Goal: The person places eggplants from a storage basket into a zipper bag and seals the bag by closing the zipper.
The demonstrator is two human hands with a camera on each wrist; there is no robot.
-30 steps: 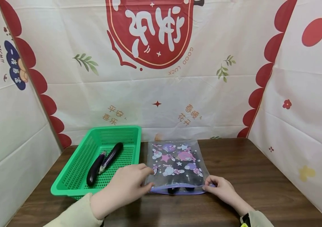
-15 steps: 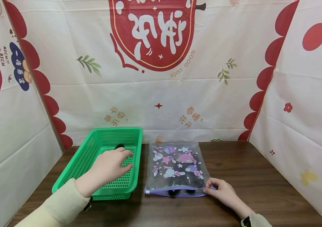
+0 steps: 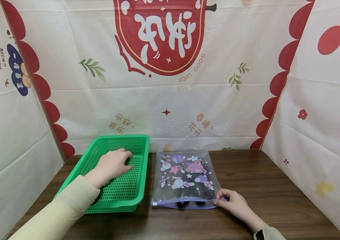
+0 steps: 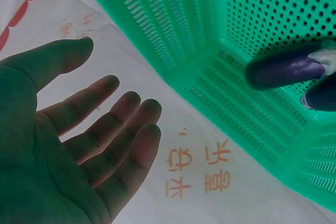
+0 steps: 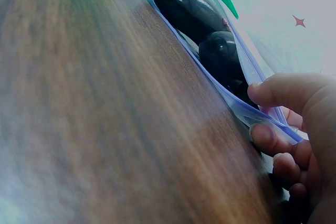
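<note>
My left hand [image 3: 114, 165] is over the green plastic basket [image 3: 147, 166], fingers loosely spread. In the left wrist view that hand [image 4: 100, 135] holds nothing. Two eggplants lie in the basket there, one eggplant [image 4: 289, 69] more exposed than the other eggplant [image 4: 324, 94]. The head view mostly hides them behind the hand and sleeve. My right hand [image 3: 232, 201] pinches the right corner of a clear zip bag [image 3: 184, 191] printed with cartoon figures. Its purple-edged mouth gapes towards me. Inside, the right wrist view shows two dark, glossy eggplants [image 5: 189, 11], rounded ends at the opening.
A white slider [image 3: 155, 203] sits at the left end of the bag's zip. Basket and bag lie side by side on a dark wooden table [image 3: 247, 173]. White printed cloth [image 3: 170, 96] walls the table in at the back and on both sides.
My left hand has left the bag's left edge and moved left over the basket, covering the eggplants from the head view. The right hand has kept its pinch on the bag's corner.
</note>
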